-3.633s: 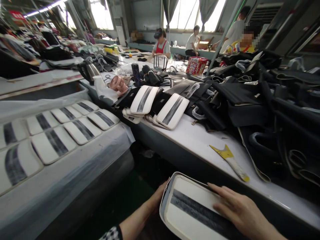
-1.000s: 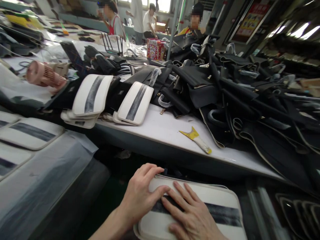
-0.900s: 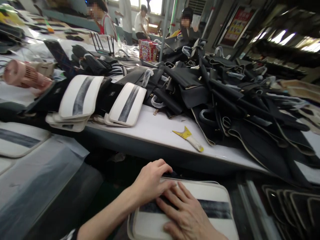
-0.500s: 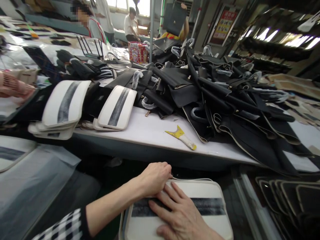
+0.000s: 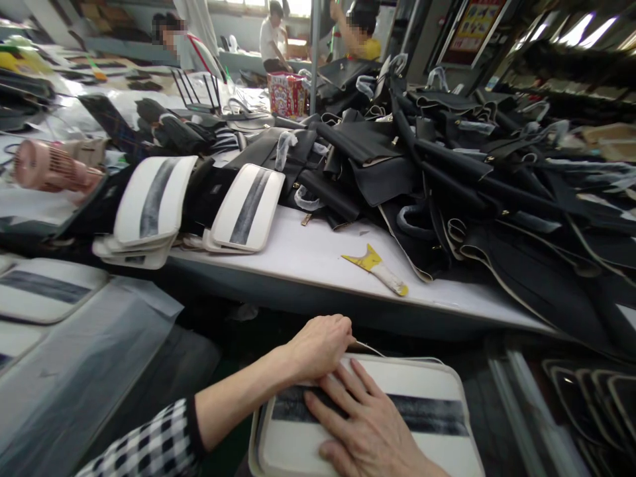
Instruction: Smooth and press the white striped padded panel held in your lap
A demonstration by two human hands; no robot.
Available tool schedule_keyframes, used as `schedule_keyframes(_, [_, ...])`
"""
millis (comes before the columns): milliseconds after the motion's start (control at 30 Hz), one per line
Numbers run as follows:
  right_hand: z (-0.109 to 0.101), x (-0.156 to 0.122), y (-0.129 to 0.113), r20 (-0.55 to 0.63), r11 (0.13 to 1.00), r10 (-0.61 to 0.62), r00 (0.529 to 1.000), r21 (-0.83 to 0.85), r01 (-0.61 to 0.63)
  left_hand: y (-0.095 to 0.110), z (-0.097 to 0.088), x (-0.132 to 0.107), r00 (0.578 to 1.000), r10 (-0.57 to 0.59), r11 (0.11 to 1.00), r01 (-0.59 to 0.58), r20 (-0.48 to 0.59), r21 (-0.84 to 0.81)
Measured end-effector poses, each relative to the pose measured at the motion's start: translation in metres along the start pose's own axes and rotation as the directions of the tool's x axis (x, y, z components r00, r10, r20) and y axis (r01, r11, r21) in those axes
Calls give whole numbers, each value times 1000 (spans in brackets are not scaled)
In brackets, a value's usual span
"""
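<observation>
Curled left hand, pinch unclear, seemingly works an oblong black-striped white panel's eleven-o'clock edge; spread right hand must steady it.

A pink plastic fan is at the left. A yellow, white-handled flat tool lies on the white table.

The front panel is creamy white, crossed by one black stripe rubbed chalky grey in patches, and from here I see the same white and dark banding on the two nearby piles of panels. The sleeve is black-and-white check with a plain black cuff. On the white table, the scraper is yellow with a whitish handle, the heaped bags black with pale edges, the fan dusty pink, the box red with multicoloured print.
</observation>
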State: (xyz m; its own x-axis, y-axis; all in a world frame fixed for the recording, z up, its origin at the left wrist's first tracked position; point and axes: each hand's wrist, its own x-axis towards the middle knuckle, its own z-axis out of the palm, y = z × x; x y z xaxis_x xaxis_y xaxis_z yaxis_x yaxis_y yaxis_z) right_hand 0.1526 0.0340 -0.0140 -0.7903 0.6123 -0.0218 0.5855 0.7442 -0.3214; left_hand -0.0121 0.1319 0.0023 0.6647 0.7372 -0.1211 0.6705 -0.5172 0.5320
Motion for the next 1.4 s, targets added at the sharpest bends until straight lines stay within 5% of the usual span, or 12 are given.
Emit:
schedule_keyframes(433, [6,-9,3,-15,995,-50,999,-91,49,10,11,54,987,142,985,-133,79,-109])
schedule_keyframes(767, [-13,8,5,20,993,56,998,104,-57,12,9,46,986,159,975,-149,49,-167])
schedule_keyframes(900, [-6,8,7,-47,996,38,998,84,-34,12,-6,19,984,156,950,-172,-80,-260])
schedule_keyframes(1000, [-2,7,8,-59,997,11,998,79,-7,15,-20,-23,956,165,930,-233,-244,-284])
schedule_keyframes(1067, [0,6,9,-51,998,0,999,60,3,19,-20,-58,953,209,935,-261,-220,-241])
schedule_keyframes(1233, [2,4,11,-25,999,-39,999,-32,39,40,24,-128,967,250,968,-249,-46,34])
schedule_keyframes(1400, [-3,4,10,-29,999,-28,999,-27,27,50,81,-141,950,228,965,-190,-215,182])
